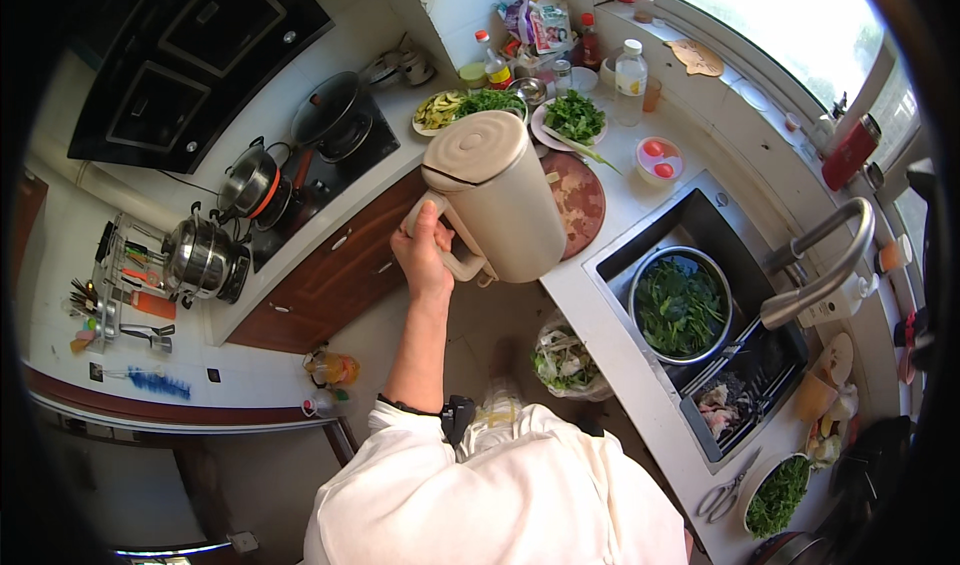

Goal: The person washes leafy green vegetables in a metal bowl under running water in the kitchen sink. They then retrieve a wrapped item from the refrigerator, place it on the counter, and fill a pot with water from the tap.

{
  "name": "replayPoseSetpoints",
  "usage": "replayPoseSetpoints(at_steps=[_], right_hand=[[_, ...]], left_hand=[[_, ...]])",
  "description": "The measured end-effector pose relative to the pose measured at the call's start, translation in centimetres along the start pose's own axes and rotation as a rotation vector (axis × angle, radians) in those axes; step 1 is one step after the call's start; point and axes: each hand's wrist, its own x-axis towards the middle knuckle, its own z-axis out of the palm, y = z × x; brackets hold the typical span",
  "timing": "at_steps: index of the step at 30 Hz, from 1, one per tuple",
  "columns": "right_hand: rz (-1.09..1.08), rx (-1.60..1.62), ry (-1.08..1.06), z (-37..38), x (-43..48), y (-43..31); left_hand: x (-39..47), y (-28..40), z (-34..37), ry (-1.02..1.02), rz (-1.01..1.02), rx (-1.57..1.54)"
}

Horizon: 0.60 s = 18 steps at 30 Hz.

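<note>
My left hand [427, 254] is closed round the handle of a beige lidded kettle [499, 197], held up over the floor and the counter's edge. My right hand is out of view. Behind the kettle, a round reddish-brown board [581, 205] lies on the counter, partly hidden. A steel pot [729, 310] of leafy greens in water sits in the sink [622, 254], beneath the curved faucet [832, 284]. Near the kettle's lid are a plate of green leaves [576, 115] and a plate with yellow-green slices [439, 110]. A bowl [658, 161] holds two red items.
A lidded wok [330, 111] and a pan [251, 179] stand on the stove at left, near a steel steamer pot [199, 257]. Scissors [724, 497] and a bowl of chopped greens [778, 494] lie at lower right. A bag of scraps [566, 362] sits below the counter.
</note>
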Motion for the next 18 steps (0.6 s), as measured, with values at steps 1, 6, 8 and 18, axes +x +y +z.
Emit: replayPoseSetpoints(at_steps=[1, 6, 8, 18], right_hand=[[0.011, 0.008, 0.037, 0.7, -0.1, 0.2], [0.039, 0.07, 0.09, 8.6, -1.2, -2.8], [0.048, 0.104, 0.103, 13.7, -2.1, -4.1], [0.161, 0.328, 0.156, 38.7, -11.2, -10.2]], left_hand=[[1.6, 0.1, -0.8, 0.019, 0.009, -0.002], [12.2, 0.5, -5.5, 0.087, 0.067, 0.019], [17.6, 0.0, -7.9, 0.091, 0.09, 0.048], [41.9, -6.8, -14.6, 0.085, 0.06, 0.12]])
